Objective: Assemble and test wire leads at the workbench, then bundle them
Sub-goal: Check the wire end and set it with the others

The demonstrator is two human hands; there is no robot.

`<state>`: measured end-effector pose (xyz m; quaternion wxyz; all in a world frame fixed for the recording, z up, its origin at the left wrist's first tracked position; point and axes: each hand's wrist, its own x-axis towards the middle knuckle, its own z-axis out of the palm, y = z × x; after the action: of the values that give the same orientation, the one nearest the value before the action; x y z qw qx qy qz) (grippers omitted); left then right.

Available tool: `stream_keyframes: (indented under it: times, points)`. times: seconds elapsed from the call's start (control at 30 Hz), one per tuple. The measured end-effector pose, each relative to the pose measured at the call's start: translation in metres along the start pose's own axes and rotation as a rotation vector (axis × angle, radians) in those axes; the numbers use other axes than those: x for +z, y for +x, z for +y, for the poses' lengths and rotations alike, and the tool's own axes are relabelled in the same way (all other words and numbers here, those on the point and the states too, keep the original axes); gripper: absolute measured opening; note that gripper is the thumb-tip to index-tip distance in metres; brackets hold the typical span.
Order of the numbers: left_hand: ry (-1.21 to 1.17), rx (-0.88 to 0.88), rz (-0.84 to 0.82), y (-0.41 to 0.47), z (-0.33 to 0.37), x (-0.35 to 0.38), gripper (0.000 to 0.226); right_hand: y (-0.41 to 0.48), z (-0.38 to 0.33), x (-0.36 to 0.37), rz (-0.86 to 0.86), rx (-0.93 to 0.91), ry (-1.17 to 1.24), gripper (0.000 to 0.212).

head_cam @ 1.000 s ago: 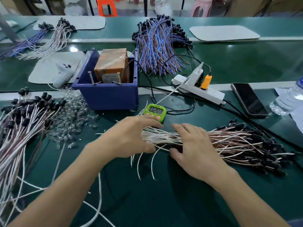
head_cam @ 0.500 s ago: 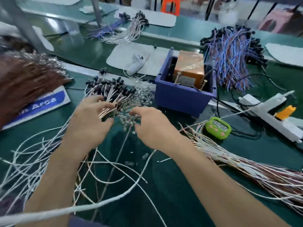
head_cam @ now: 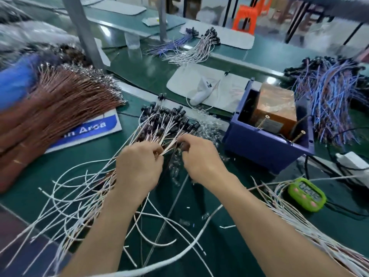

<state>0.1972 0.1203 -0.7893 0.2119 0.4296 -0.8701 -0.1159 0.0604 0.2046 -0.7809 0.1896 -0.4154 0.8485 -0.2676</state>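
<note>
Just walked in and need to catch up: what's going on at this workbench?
A person works bare-handed at a green workbench. The left hand pinches a few thin white wire leads with black caps, and the right hand grips their far ends, right by the loose pile of such leads. A dark blue plastic bin holding an orange-brown block and a green digital timer sit to the right. No bundling yet.

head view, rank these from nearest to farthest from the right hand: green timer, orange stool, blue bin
From the right hand:
1. blue bin, just to its right
2. green timer, farther right
3. orange stool, far behind the benches
</note>
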Motion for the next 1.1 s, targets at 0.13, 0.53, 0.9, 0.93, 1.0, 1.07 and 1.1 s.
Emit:
stream_keyframes:
  times: [0.13,0.53,0.9,0.93,1.0,1.07,1.1]
  points:
    - [-0.204,-0.107,0.098,0.000,-0.003,0.000,0.010,0.009,-0.008,0.002,0.105,0.039,0.151,0.028]
    - [-0.428,-0.170,0.072,-0.005,-0.004,0.013,0.009,0.033,-0.021,0.009,0.041,0.469,0.759,0.015]
    - [-0.528,-0.292,0.114,-0.002,-0.007,0.017,0.012,0.018,-0.009,-0.006,0.068,0.476,0.961,0.010]
    - [-0.513,-0.284,0.108,-0.001,-0.006,0.017,0.012,0.016,-0.009,-0.008,0.095,0.439,0.999,0.012]
    - [-0.477,-0.263,0.105,-0.001,-0.005,0.017,0.013,0.010,-0.010,-0.010,0.104,0.387,0.970,0.012]
    - [-0.445,-0.240,0.113,-0.001,-0.006,0.017,0.016,0.002,-0.012,-0.009,0.086,0.363,0.865,0.014]
    - [-0.434,-0.229,0.120,-0.002,-0.006,0.017,0.017,0.000,-0.013,-0.010,0.091,0.350,0.854,0.016]
